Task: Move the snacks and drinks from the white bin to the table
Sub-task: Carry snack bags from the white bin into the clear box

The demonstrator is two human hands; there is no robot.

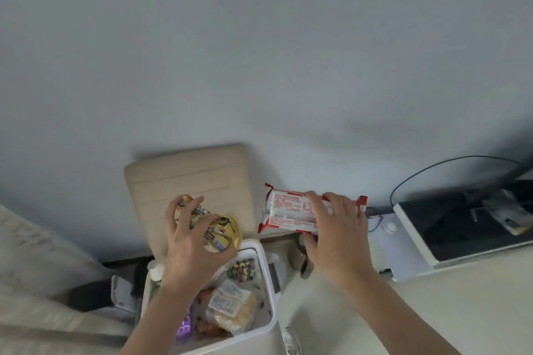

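L hand [190, 242]: fingers [193, 206] spread wide and curled round a crumpled bunch of yellow snack packs [223, 229], thumb clamping from below, so it's a full grip. The bunch is lifted clear of the white bin [256, 248], just above its far rim and in front of the beige chair back [196, 179]. R hand [334, 233]: fingers [313, 202] lie over the top edge of a red/white snack pack [288, 212], thumb under the bottom edge; a pinch-type hold across the pack's short side, back label facing cam. This pack is in the air too, right of the chair and above the far edge of the desk [432, 311], touching nothing else. The bin sits low centre between both forearms, at the desk's left edge. Left inside it: a clear-wrapped bread-type pack [233, 308], a mixed-nut pouch [243, 268] nr the far wall, something purple [184, 328] nr the front. There's more underneath, too blurred to ID. A white bottle cap [157, 271] shows at the bin's left side; can't tell if it's in or out. A dark obj [302, 262] sits below the R thumb, unclear what. Far right on the desk: a black flat item on a white board [409, 239], with a thin black cable [432, 166] looping above it.
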